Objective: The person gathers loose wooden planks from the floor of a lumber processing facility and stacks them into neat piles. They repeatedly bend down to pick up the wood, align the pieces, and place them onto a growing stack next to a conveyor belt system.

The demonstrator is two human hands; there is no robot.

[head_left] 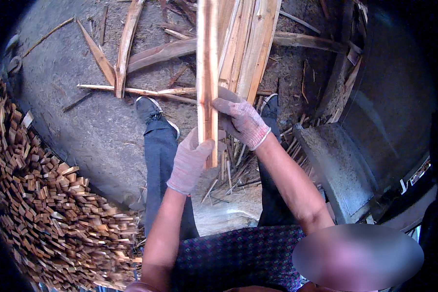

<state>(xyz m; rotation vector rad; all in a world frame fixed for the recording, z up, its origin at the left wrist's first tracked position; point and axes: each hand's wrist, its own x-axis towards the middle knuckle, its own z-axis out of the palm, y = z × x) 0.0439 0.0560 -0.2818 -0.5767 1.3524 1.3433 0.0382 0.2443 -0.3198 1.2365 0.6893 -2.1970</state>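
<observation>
A long wooden strip (pixel 208 63), pale at its edges with a dark streak down the middle, stands lengthwise before me and runs out past the upper edge. My left hand (pixel 190 158), in a light knitted glove, grips it close to its near end, thumb on top. Farther up, my right hand (pixel 241 116), gloved too, closes on the strip's right edge, some fingers hidden behind it. Just beyond the right hand lies a stack of similar long boards (pixel 248 48), partly covered by the strip.
A large heap of short cut wood sticks (pixel 53 204) fills the lower left. Loose slats (pixel 127 48) and splinters lie crosswise on the dirt floor (pixel 82 131). A grey metal machine part (pixel 336 160) stands close by my right forearm. My shoes are at either side of the wood.
</observation>
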